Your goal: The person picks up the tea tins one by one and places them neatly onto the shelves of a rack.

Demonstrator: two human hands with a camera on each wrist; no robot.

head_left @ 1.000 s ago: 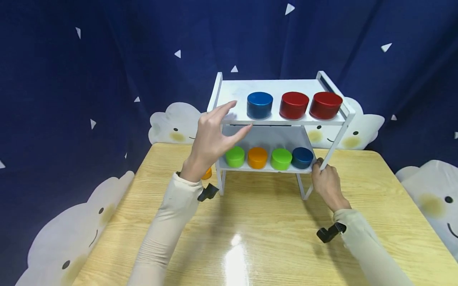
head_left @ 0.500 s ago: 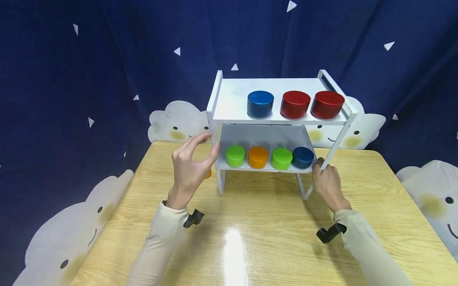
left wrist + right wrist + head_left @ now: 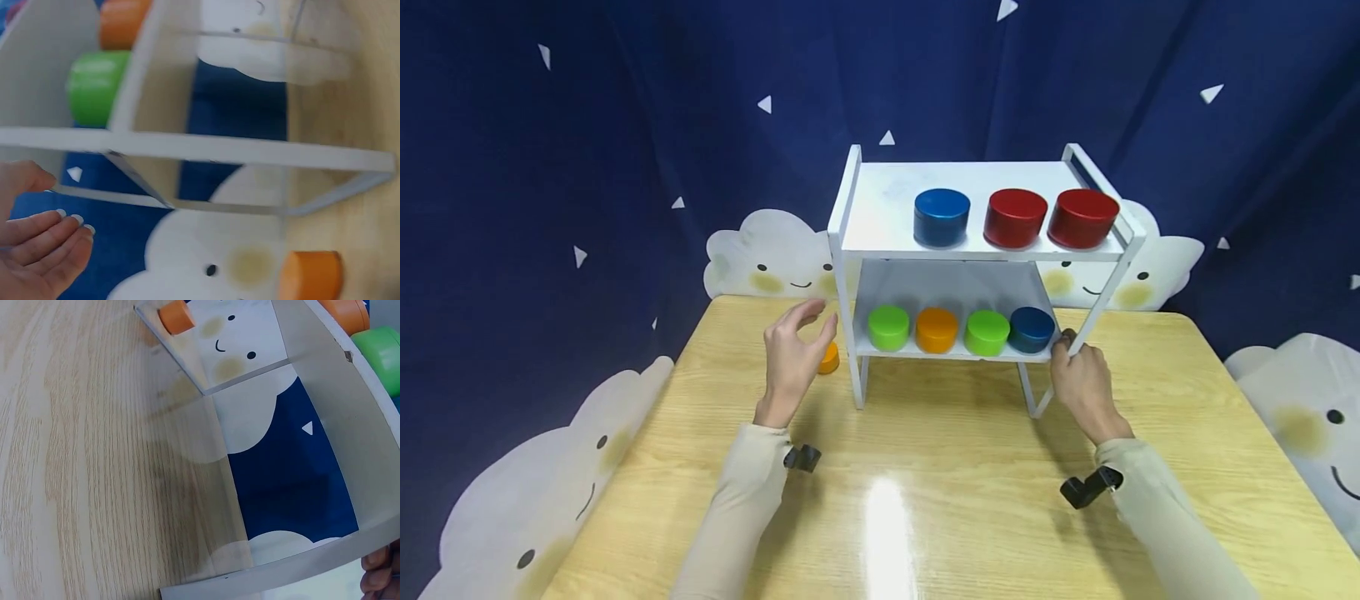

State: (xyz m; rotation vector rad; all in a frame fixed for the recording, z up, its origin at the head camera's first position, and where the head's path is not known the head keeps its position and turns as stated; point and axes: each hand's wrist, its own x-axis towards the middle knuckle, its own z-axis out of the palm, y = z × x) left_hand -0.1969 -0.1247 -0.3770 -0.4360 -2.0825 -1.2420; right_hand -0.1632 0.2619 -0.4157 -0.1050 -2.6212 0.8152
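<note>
My left hand [image 3: 793, 354] hovers left of a white two-tier rack [image 3: 962, 254], thumb and fingers parted in a C with nothing between them. Just beyond it an orange round tin [image 3: 829, 360] stands on the table beside the rack's left leg; the left wrist view shows this orange tin [image 3: 312, 275] below the hand. On the other side, my right hand [image 3: 1081, 379] grips the rack's right side frame at lower-shelf height. Its curled fingers [image 3: 375, 575] show at the corner of the right wrist view.
One blue tin [image 3: 942, 218] and two red tins [image 3: 1015, 219] stand on the top shelf. Below them are two green tins [image 3: 889, 328], an orange tin [image 3: 936, 331] and a dark blue tin [image 3: 1031, 331]. A navy curtain [image 3: 737, 158] with cloud shapes hangs behind the wooden table [image 3: 970, 483].
My left hand has moved down and left from in front of the top shelf to beside the rack's left leg, near the orange tin. The right hand keeps its grip.
</note>
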